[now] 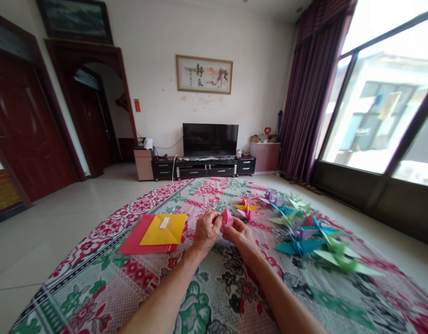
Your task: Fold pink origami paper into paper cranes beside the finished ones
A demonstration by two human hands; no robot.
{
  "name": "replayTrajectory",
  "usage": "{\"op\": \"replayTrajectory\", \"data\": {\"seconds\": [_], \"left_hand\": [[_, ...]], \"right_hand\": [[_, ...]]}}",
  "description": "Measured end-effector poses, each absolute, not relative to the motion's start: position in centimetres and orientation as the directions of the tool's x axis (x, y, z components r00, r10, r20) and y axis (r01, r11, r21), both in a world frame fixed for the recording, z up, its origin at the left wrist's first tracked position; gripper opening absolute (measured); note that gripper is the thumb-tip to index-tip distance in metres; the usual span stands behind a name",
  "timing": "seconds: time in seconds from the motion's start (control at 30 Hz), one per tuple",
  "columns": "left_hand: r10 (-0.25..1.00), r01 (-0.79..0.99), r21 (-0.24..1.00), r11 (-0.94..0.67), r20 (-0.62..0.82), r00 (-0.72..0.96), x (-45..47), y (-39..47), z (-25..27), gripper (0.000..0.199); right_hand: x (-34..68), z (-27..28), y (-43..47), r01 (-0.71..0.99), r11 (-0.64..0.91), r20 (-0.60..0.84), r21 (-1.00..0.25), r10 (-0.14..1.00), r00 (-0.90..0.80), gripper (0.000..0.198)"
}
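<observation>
Between my two hands is a small folded piece of pink paper (227,216), held up just above the patterned tablecloth. My left hand (207,230) pinches its left side, with the fingers curled in. My right hand (241,235) grips it from the right and below, thumb toward me. Beyond my hands lie an orange paper crane (246,206) and a pink paper crane (248,213). To the left of my left hand, yellow paper sheets (168,230) rest on red paper sheets (133,236), with a small white slip (164,222) on top.
Several folded cranes in blue, green and purple crowd the right side of the table, among them a blue crane (299,246) and a green crane (339,255). The floral tablecloth (196,301) covers the round table. A television (210,140) stands on a low cabinet across the room.
</observation>
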State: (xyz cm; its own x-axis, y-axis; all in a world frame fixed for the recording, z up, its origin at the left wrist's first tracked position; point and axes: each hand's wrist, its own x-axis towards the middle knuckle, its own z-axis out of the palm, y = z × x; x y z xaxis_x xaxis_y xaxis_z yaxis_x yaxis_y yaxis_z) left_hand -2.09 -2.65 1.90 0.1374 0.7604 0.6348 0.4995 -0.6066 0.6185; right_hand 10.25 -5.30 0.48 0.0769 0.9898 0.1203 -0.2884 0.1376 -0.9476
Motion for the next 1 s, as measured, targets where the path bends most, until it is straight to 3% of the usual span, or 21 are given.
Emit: {"op": "replayTrajectory", "data": {"seconds": [0.17,0.43,0.63,0.83,1.0], "left_hand": [[0.737,0.465,0.604,-0.647,0.651,0.180,-2.0,-3.0,2.1,0.020],[0.786,0.303,0.726,-0.618,0.575,0.227,-2.2,-2.6,1.6,0.015],[0.813,0.255,0.772,-0.582,0.546,0.204,-2.3,-2.3,1.5,0.018],[0.776,0.217,0.750,-0.625,0.565,0.280,-2.6,-2.1,1.3,0.019],[0.831,0.178,0.823,-0.539,0.485,0.273,-2.9,-1.8,0.9,0.027]], "right_hand": [[10.2,-0.3,-4.7,-0.273,0.153,0.120,-0.950,0.984,0.133,0.039],[10.3,-0.3,-4.8,-0.241,0.132,0.101,-0.961,0.986,0.135,0.042],[10.4,0.3,-5.6,-0.277,0.119,0.108,-0.953,0.993,0.057,0.037],[10.3,0.2,-5.5,-0.284,0.122,0.087,-0.951,0.987,0.132,0.035],[10.6,-0.1,-5.5,-0.328,0.109,0.093,-0.938,0.994,0.064,0.028]]}}
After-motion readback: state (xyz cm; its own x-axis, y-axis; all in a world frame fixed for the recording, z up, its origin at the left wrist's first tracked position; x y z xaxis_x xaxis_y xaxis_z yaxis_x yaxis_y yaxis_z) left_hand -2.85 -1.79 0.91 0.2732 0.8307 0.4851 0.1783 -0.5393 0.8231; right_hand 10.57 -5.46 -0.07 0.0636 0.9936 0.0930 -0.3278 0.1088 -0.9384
